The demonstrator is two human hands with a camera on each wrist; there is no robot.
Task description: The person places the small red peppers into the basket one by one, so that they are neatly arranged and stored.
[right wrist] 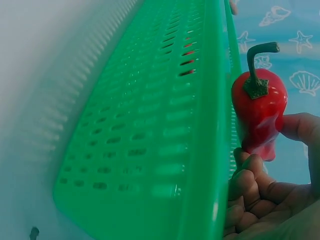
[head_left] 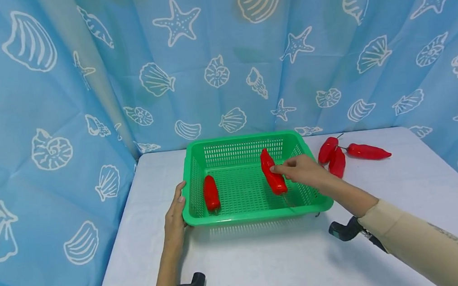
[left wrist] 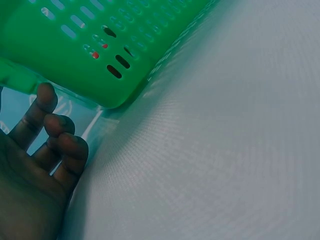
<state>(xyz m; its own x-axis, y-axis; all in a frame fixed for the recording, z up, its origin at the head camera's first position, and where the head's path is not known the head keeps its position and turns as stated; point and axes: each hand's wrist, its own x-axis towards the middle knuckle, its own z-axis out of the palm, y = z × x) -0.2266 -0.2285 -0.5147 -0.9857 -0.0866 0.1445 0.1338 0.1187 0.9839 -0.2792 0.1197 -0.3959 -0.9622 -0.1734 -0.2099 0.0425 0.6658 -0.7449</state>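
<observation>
My right hand (head_left: 301,169) pinches a red chili pepper (head_left: 272,175) between thumb and fingers, over the right part of a green plastic basket (head_left: 256,215). Seen by the right wrist camera, the pepper (right wrist: 260,112) hangs beside the basket rim with its curved green stem pointing up. A second red chili pepper (head_left: 211,193) lies inside the basket at the left. At the basket's left rim, my left hand (head_left: 174,220) touches the outer side with its fingertips. In the left wrist view its fingers (left wrist: 70,145) are loosely bent just under the rim.
Several red chili peppers (head_left: 366,151) lie on the white table (head_left: 256,263), to the right of the basket. Behind the table hangs a blue curtain (head_left: 225,102) with white shells and starfish. A dark stem tip (head_left: 317,214) shows by the basket's front right corner.
</observation>
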